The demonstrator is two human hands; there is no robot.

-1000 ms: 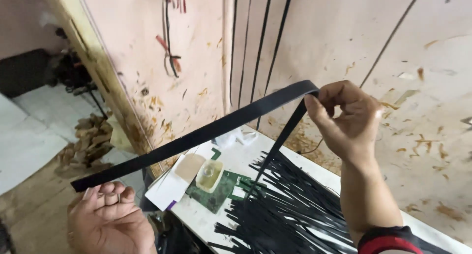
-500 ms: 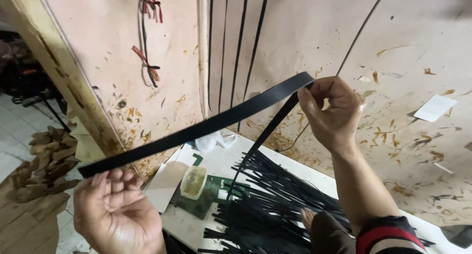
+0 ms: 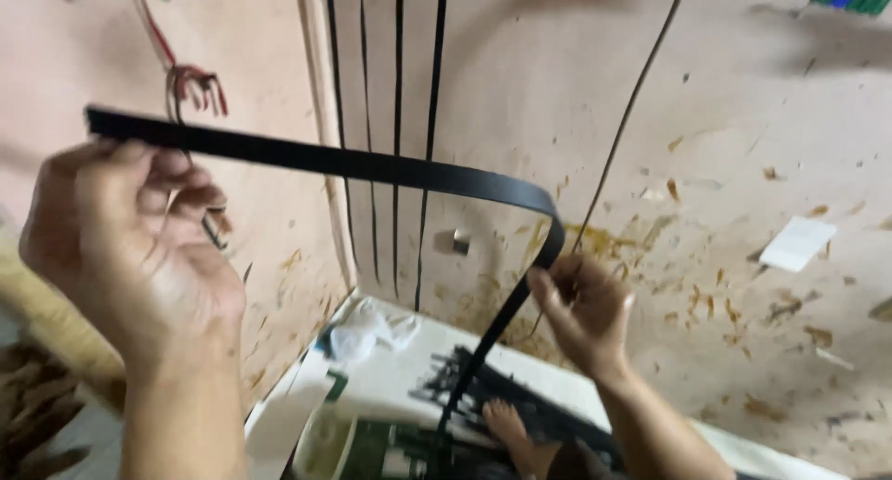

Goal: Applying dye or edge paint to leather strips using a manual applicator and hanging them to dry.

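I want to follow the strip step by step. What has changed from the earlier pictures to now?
The left hand has risen from below the black strip and now grips its left end, held high. The right hand has come down, and the strip now curves over and drops past it, instead of folding sharply at its fingers. As before, the right hand pinches the strip and the pile of black strips lies on the white sheet.

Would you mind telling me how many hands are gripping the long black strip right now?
2. The left hand pinches the black strip near its raised end at upper left; the right hand grips it lower right, just past the bend.
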